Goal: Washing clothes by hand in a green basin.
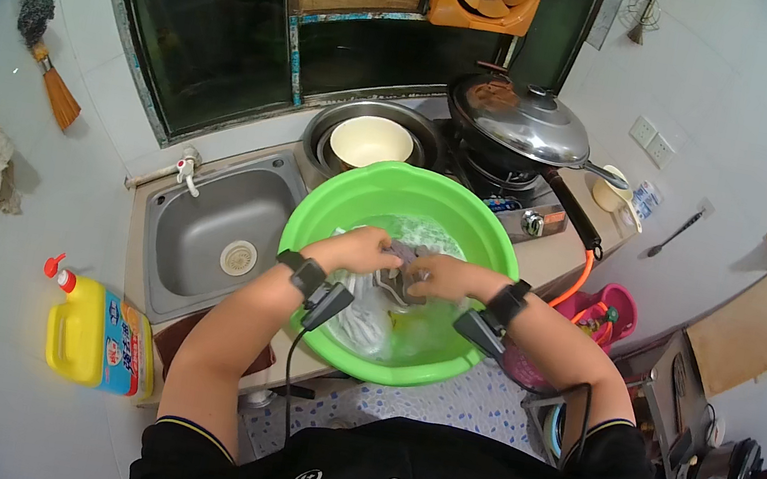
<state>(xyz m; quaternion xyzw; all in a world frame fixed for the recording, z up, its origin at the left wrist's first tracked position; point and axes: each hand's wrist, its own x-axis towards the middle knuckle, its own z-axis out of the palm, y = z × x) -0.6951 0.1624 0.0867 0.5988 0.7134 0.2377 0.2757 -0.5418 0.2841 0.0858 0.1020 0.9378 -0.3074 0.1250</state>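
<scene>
A large green plastic basin [327, 211] holds soapy water with foam. Over its middle, a wet grey-brown cloth [402, 273] is bunched between my two hands. My left hand [360, 249] grips its left side, thumb toward the centre. From the other side my right hand [440, 276] has its fingers curled on the same cloth. White fabric [361, 316] lies in the water below and to the left. The cloth's lower part and some fingertips are hard to make out. Each wrist wears a black strap with a cabled device.
A grey sink [199, 247] adjoins the basin's left side, with a yellow detergent jug [101, 337] nearer me. Behind stand a cream bowl [371, 142] in metal basins and a lidded wok [525, 122] on a gas stove. The wok's handle [571, 210] projects rightward, above a pink bucket [618, 313].
</scene>
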